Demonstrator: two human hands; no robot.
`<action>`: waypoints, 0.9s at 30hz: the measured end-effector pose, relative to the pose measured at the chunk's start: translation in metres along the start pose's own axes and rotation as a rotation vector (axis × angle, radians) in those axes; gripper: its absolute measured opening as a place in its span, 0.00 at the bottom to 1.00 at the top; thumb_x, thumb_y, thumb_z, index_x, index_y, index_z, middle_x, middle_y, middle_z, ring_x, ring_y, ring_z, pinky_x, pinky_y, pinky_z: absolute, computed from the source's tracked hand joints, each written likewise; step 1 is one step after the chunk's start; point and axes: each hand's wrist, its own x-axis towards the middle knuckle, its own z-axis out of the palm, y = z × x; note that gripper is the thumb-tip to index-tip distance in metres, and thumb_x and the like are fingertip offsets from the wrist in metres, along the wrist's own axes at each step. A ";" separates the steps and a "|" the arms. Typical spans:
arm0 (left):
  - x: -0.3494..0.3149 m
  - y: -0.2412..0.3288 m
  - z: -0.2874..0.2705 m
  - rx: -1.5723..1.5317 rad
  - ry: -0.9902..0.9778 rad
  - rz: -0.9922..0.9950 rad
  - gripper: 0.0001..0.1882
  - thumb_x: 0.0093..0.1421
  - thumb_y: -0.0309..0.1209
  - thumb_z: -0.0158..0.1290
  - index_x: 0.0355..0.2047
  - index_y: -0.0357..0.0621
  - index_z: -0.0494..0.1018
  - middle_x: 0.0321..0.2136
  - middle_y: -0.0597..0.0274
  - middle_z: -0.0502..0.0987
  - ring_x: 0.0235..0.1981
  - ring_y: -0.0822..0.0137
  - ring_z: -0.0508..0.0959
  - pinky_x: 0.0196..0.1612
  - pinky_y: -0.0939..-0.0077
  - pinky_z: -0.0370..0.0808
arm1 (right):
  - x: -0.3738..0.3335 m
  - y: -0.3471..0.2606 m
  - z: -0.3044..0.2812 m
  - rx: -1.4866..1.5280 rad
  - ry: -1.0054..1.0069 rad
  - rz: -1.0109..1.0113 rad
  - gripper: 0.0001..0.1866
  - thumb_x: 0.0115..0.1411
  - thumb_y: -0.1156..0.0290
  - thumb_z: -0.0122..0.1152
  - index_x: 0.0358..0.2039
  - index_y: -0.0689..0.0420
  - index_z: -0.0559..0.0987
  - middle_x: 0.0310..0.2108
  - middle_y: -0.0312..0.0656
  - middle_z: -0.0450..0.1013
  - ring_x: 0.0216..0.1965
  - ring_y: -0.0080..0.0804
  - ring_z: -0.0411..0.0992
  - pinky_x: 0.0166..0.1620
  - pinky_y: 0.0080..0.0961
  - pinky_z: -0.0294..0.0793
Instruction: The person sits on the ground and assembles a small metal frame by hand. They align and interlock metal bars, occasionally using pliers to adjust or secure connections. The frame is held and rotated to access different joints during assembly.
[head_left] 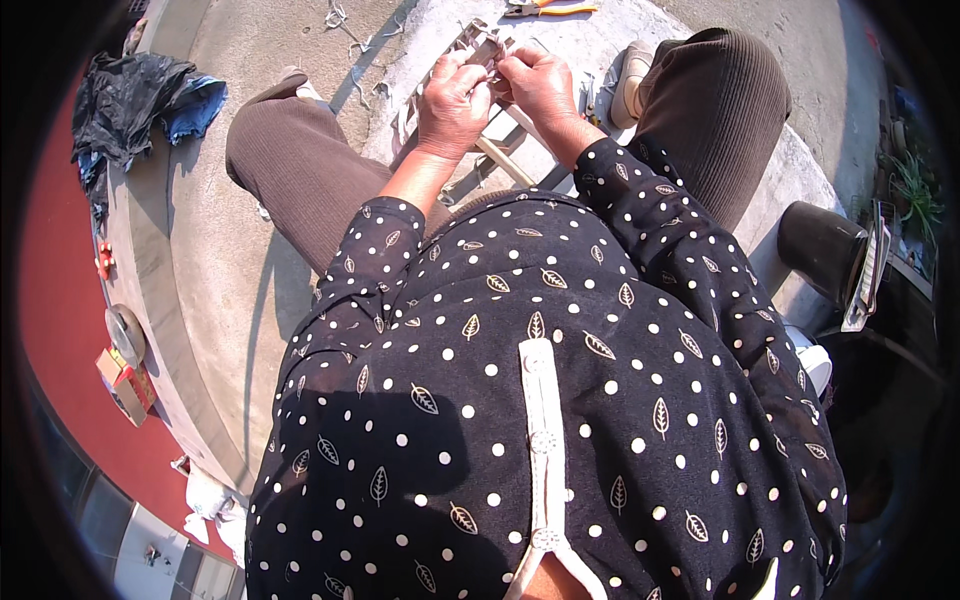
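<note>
Both hands meet at the far end of a small stool-like frame (508, 160) made of light bars, which stands between my knees. My left hand (455, 108) is closed, with thumb and fingers pinched together at the frame's top bar. Close beside it, my right hand (540, 92) is pinched too, its fingertips nearly touching the left ones. Pale strips (493, 52) show at the fingertips, gathered around the bar. Whether they are cloth or cord I cannot tell, and the exact grip is partly hidden by the fingers.
Orange-handled pliers (550, 10) lie beyond the frame. Another tool (590, 100) rests by my right shoe (632, 82). Loose strip scraps (348, 30) litter the concrete at the far left. A black plastic sheet (130, 105) hangs at the left; a dark bucket (822, 250) is at the right.
</note>
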 end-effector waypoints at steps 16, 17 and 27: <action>0.003 -0.005 -0.007 -0.090 0.013 -0.099 0.07 0.46 0.19 0.57 0.28 0.38 0.77 0.37 0.57 0.76 0.33 0.68 0.77 0.34 0.78 0.75 | 0.004 -0.007 -0.015 0.377 -0.341 0.315 0.09 0.55 0.71 0.58 0.35 0.62 0.78 0.31 0.43 0.75 0.31 0.27 0.75 0.37 0.20 0.76; 0.003 -0.007 -0.008 -0.101 0.006 -0.111 0.07 0.46 0.19 0.57 0.28 0.38 0.77 0.37 0.57 0.76 0.33 0.69 0.77 0.34 0.78 0.74 | 0.002 -0.009 -0.014 0.371 -0.345 0.317 0.09 0.55 0.71 0.58 0.35 0.62 0.78 0.31 0.42 0.75 0.32 0.27 0.75 0.37 0.20 0.76; 0.007 -0.011 -0.014 -0.187 -0.061 -0.121 0.07 0.47 0.19 0.56 0.28 0.38 0.76 0.36 0.58 0.74 0.33 0.69 0.75 0.35 0.78 0.73 | -0.010 0.002 0.003 0.234 -0.197 0.051 0.06 0.54 0.75 0.62 0.33 0.60 0.82 0.24 0.32 0.75 0.25 0.16 0.70 0.29 0.16 0.70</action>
